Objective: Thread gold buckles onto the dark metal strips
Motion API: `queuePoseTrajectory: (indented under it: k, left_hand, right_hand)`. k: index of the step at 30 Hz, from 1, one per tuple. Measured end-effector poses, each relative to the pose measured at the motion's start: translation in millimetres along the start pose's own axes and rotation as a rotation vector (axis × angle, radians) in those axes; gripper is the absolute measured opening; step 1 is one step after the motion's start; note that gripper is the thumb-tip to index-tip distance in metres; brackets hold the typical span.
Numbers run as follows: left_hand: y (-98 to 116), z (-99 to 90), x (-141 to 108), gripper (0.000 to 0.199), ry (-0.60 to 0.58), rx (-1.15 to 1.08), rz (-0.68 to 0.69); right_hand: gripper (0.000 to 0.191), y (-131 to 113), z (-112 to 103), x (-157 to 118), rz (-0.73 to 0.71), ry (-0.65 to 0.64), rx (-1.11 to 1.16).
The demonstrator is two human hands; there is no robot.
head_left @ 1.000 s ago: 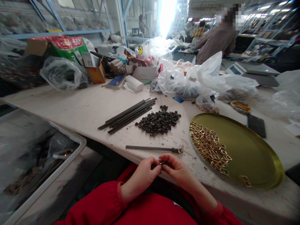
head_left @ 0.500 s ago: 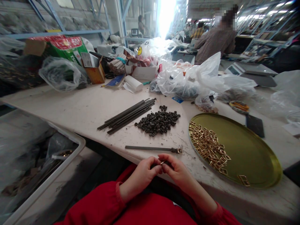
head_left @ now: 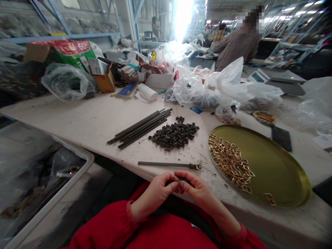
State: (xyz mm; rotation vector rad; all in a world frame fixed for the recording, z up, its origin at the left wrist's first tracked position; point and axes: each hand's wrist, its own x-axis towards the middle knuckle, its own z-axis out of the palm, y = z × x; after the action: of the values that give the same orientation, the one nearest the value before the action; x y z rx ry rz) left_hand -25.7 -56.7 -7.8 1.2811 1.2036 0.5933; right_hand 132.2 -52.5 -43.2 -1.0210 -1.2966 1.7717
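Note:
At the table's near edge, my left hand (head_left: 160, 189) and my right hand (head_left: 198, 188) meet, fingertips pinched together. Between them is a dark strap (head_left: 184, 179) with a small gold-coloured metal piece (head_left: 180, 181), probably a buckle; my fingers cover most of both. Just beyond my hands lie finished-looking dark straps (head_left: 166, 164) with gold buckles (head_left: 198, 166) at their right end. Farther off sit a heap of small dark loops (head_left: 175, 135) and a bundle of long dark strips (head_left: 141, 128). On my right, loose gold buckles (head_left: 230, 162) cover the left side of a round gold tray (head_left: 280, 169).
Clear plastic bags (head_left: 204, 88) crowd the back of the white table (head_left: 85, 119), beside a paper roll (head_left: 146, 92) and a blue notebook (head_left: 127, 90). A white bin (head_left: 89, 159) stands at lower left. A person (head_left: 237, 46) is farther back, facing away.
My fingers have shifted slightly around the strap, and the gold piece between them now sits at a different angle. The things on the table have stayed put.

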Motion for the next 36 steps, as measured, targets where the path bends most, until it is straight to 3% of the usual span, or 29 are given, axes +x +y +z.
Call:
queuePoseTrajectory:
  k: [6, 10, 15, 19, 25, 28, 33, 36]
  left_hand:
    - [0.0, 1.3, 3.6, 0.009, 0.099, 0.08, -0.044]
    - [-0.3, 3.7, 5.9, 0.003, 0.094, 0.033, -0.125]
    - [2.5, 3.5, 6.1, 0.005, 0.061, -0.118, -0.231]
    - [7.5, 1.5, 4.4, 0.006, 0.045, -0.112, -0.217]
    - [12.4, 1.2, 1.1, 0.004, 0.091, 0.101, -0.124]
    - [14.9, 1.4, -2.1, 0.004, 0.108, 0.231, -0.064]
    - [18.2, -0.2, -8.3, 0.005, 0.076, 0.306, -0.06]
    - [19.3, -1.7, -10.6, 0.005, 0.072, 0.318, -0.045]
  right_hand:
    - [0.031, 3.0, 1.6, -0.1, -0.056, 0.045, -0.072]
    - [0.016, 2.7, -0.3, 1.4, -0.048, 0.115, -0.247]
    - [0.013, -1.7, -0.2, 1.2, -0.08, 0.118, -0.33]
    - [0.013, -4.9, 0.5, -0.5, -0.176, 0.162, -0.495]
    - [0.013, -9.9, 3.7, -2.5, -0.136, 0.177, -0.558]
    - [0.009, -10.1, 5.5, -2.6, -0.098, 0.162, -0.466]
    - [0.009, -7.4, 10.7, -4.2, 0.035, 0.08, -0.014]
    - [0.01, -9.8, 16.0, -6.5, 0.031, 0.044, 0.084]
